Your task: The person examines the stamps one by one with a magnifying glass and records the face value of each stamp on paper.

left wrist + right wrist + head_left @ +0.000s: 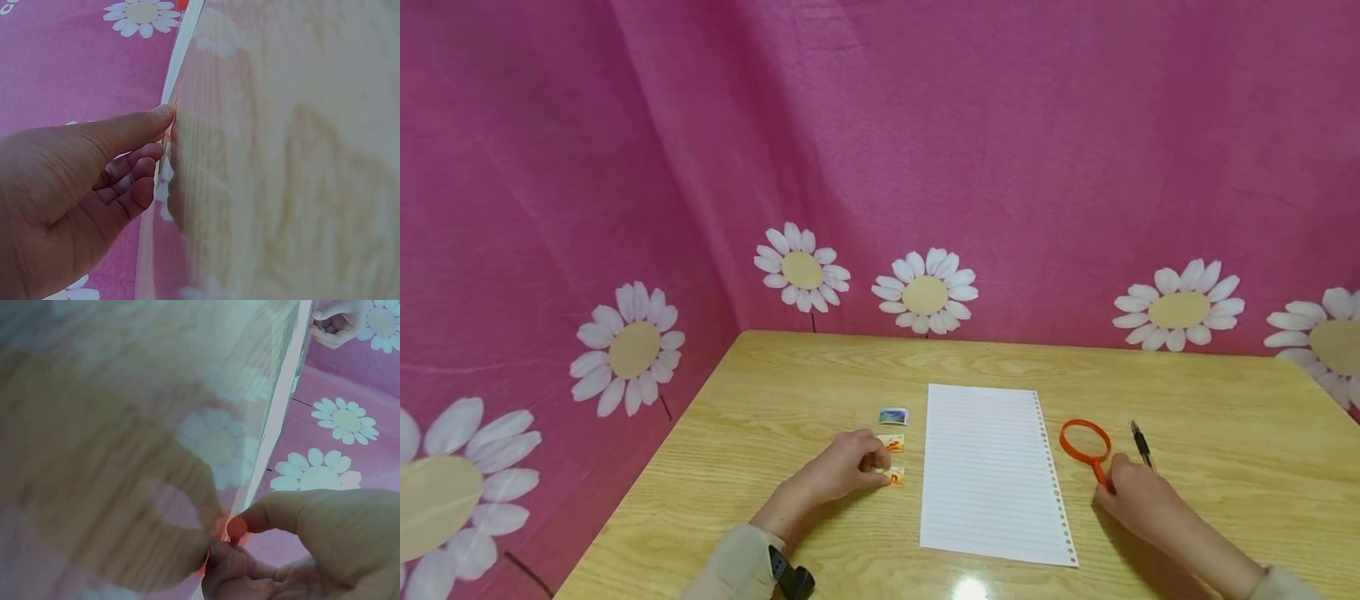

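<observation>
Three small stamps lie in a column on the table. The top one (893, 417) is blue-green; the middle stamp (893, 444) and the nearest stamp (897, 477) are yellow and red. My left hand (841, 468) pinches the left edge of the nearest stamp between thumb and index finger, low at the tabletop. The hand partly covers the two yellow stamps. At the right, my right hand (1142, 500) holds the handle of a red-orange magnifying glass (1096, 463) between thumb and fingers. Its round lens points away from me, close over the table.
A sheet of lined paper (988, 475) with punched holes along its right side lies between the hands. Beside the magnifying glass is a black-tipped pen (1141, 442). A pink curtain (1037, 167) with white daisies hangs behind the wooden table (775, 375).
</observation>
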The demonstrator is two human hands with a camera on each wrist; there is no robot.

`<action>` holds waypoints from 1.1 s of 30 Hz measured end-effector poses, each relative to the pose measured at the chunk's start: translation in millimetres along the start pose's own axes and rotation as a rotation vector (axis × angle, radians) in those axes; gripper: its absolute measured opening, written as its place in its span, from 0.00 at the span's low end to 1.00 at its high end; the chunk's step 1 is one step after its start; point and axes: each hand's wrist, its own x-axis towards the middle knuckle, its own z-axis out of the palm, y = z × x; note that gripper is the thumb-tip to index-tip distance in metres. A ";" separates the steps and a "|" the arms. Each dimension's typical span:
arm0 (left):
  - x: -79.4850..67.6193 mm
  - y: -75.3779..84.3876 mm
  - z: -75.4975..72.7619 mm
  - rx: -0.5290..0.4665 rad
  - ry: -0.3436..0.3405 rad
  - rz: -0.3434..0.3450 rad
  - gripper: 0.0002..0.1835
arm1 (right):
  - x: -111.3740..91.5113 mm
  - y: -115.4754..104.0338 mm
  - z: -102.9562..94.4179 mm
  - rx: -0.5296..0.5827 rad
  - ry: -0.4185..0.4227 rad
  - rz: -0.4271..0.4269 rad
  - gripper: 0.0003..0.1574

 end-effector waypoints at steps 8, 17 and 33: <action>1.2 0.5 -0.1 0.020 -0.006 0.017 0.06 | 0.5 3.7 -5.0 0.049 -0.022 0.047 0.08; 0.8 0.3 -0.2 0.020 -0.002 0.014 0.06 | -0.6 6.4 -7.5 0.021 -0.002 0.019 0.07; 1.1 -1.0 0.9 0.004 -0.008 -0.009 0.06 | -7.5 14.8 -4.2 -0.004 0.070 -0.069 0.09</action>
